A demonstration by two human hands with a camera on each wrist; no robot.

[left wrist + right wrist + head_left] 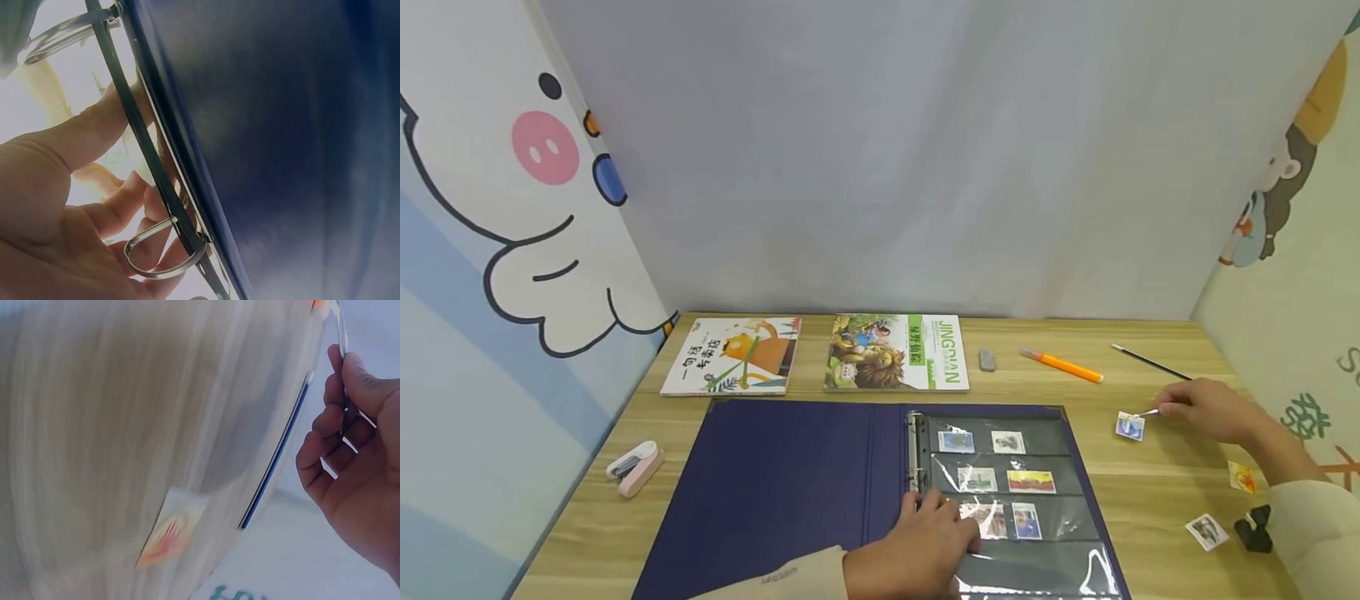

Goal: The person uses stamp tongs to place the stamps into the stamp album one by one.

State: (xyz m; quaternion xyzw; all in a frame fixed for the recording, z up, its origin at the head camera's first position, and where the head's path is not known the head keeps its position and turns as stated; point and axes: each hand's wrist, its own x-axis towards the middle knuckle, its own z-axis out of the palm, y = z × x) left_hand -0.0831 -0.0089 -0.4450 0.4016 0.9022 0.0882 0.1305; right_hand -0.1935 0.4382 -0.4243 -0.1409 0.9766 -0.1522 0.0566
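Observation:
My right hand (1213, 412) pinches slim metal tweezers (342, 337) between thumb and fingers. Their tips meet a blue-and-white stamp (1130, 426) at the right of the table; whether they grip it I cannot tell. A dark blue stamp album (790, 475) lies open, with several stamps such as a red-and-yellow one (1031, 482) in the clear pockets of its black page (1060, 521). My left hand (917, 546) rests on that page beside the binder rings (150, 262), fingers loosely bent.
Near my right forearm lie an orange-yellow stamp (1242, 477), a brown-toned stamp (1207, 532) and a small black object (1254, 529). Along the back are two books (730, 357), a grey eraser (987, 360), an orange marker (1063, 366) and a thin brush (1150, 362). A stapler (635, 468) sits left.

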